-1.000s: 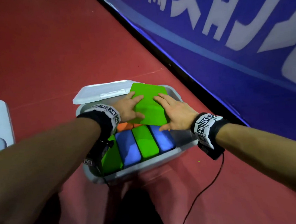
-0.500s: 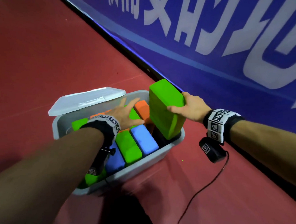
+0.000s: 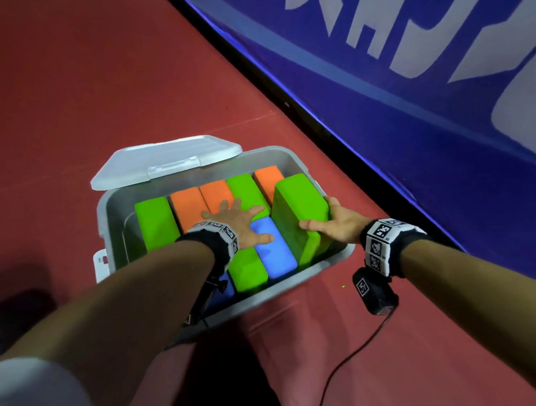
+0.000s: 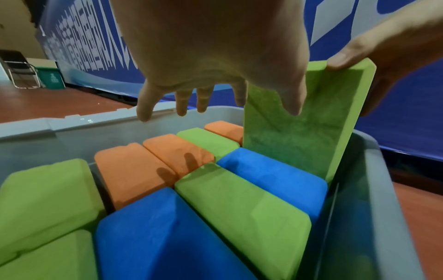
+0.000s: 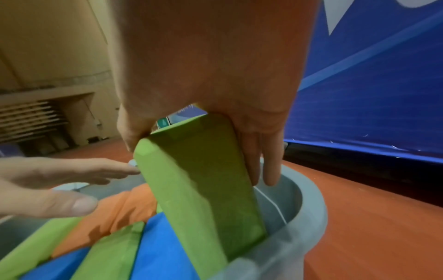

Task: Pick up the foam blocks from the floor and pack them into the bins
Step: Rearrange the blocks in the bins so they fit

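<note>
Here the right hand (image 3: 338, 225) grasps a green foam block (image 3: 299, 213) standing on edge — thumb on its broad near face, fingers straight down its far face — with the block's lower end wedged between the packed blocks and the wall of the grey bin (image 3: 300, 279) at the bin's 3 o'clock side. At 9 o'clock from that hand, the left hand (image 3: 241, 222) is spread flat with fingers straight and apart, holding nothing; in the left wrist view it hovers just above the packed layer, casting finger shadows on an orange block (image 4: 177, 149). Beneath it the blocks lie side by side on edge: green, orange, orange, green and orange along the far row, with a blue block (image 3: 275, 253) and another green one in the near row. The bin's lid (image 3: 165, 161) hangs open at 12 o'clock. The bin sits on a red floor (image 3: 93, 88), and a blue banner (image 3: 410, 82) with white lettering runs along from 1 to 4 o'clock.
</note>
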